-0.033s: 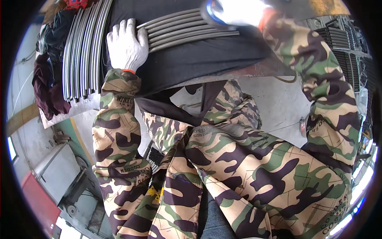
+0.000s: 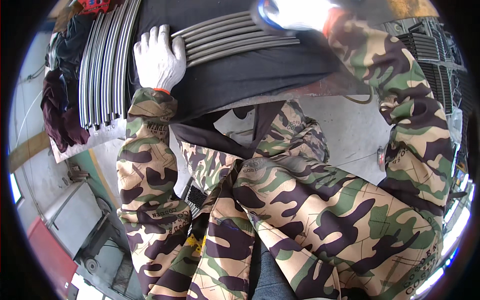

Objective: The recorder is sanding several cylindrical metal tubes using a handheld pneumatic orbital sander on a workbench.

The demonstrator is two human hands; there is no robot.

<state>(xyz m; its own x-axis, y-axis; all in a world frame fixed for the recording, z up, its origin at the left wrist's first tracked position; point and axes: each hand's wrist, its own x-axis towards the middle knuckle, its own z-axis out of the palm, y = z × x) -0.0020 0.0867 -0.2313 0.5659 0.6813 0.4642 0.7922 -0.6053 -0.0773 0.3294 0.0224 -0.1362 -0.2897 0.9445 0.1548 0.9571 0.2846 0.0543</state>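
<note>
In a white knitted glove with an orange cuff, my left hand (image 2: 159, 57) lies flat, its fingers stretched out and slightly spread. Its thumb side touches the left ends of several grey metal rods or tubes (image 2: 220, 42), laid side by side on a black cloth (image 2: 240, 77). Over their right ends is my right hand (image 2: 307, 14), also gloved, washed out by glare and smeared. A blue curved edge (image 2: 265, 16) shows at its left side; what it belongs to I cannot make out. The right fingers are not distinguishable.
To the left, more shiny metal rods (image 2: 105, 70) lie lengthwise on the table. Dark crumpled cloths (image 2: 62, 110) hang at its left edge. Racks of dark stacked bars (image 2: 432, 75) stand at the right. A wheeled cart (image 2: 92, 255) is on the floor at lower left.
</note>
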